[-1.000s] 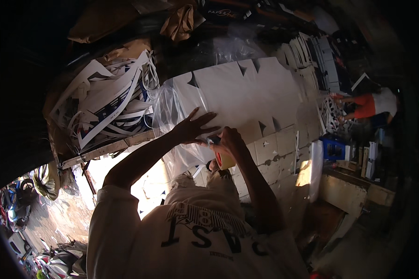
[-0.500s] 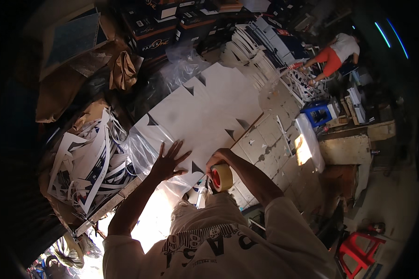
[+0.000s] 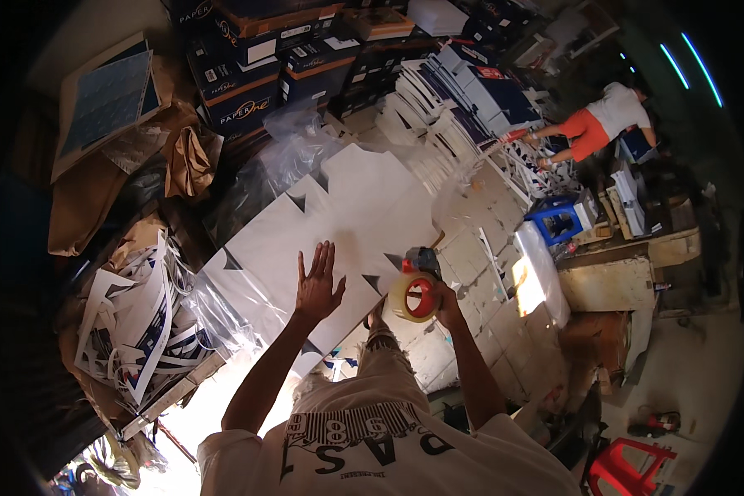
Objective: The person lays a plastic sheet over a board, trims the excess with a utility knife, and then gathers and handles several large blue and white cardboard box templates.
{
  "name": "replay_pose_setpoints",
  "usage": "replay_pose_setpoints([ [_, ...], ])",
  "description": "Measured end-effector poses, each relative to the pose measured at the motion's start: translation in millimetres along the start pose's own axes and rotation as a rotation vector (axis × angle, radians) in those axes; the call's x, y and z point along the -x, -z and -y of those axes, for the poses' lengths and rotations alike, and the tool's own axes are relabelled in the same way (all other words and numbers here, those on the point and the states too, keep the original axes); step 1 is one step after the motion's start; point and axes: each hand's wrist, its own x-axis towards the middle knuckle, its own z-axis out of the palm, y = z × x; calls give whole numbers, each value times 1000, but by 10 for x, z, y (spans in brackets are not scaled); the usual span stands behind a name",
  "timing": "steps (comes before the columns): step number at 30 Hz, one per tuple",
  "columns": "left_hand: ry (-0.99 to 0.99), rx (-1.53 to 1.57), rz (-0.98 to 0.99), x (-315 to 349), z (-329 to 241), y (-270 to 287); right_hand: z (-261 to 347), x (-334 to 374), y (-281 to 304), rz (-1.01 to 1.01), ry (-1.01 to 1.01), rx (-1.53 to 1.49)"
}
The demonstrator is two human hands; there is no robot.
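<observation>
A large white die-cut sheet or stack of sheets (image 3: 355, 198) with dark notches along its edges lies before me, partly wrapped in clear plastic film (image 3: 223, 302). My left hand (image 3: 320, 289) is stretched flat over it, fingers extended, holding nothing; whether the palm presses on it I cannot tell. To its right, beside the sheet's edge, my right hand (image 3: 448, 306) grips a tape dispenser (image 3: 422, 259). On the dispenser sits a roll of yellowish tape (image 3: 400, 303) with a red hub. The fingers around the handle are partly hidden.
A bin of paper offcuts (image 3: 145, 306) stands at left. Dark boxes (image 3: 236, 99) are stacked behind, near crumpled brown paper (image 3: 188, 161). Far right, a person in orange shorts (image 3: 589, 135) bends near paper piles, a blue stool (image 3: 554, 219) close by. A red stool (image 3: 631, 467) stands lower right.
My right hand has moved away from the sheet's near edge, to the right, turning the dispenser into view. My left hand's fingers have drawn closer together. The view has shifted slightly.
</observation>
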Motion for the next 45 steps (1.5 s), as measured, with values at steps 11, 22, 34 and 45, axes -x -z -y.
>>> replay_pose_setpoints([
  [11, 6, -95, -20, -2436, -65, -773, 1106, -2502, 72, 113, -180, -458],
  [22, 46, -85, -160, -3220, -182, -1134, 1699, -3011, 708, -67, -100, -331],
  [34, 156, 184, 213, -3406, -65, -986, 1944, -2887, 297, 469, -22, 272],
  [45, 18, -354, 421, -3680, -279, -1058, 2551, -2676, 588, 279, 154, 417],
])
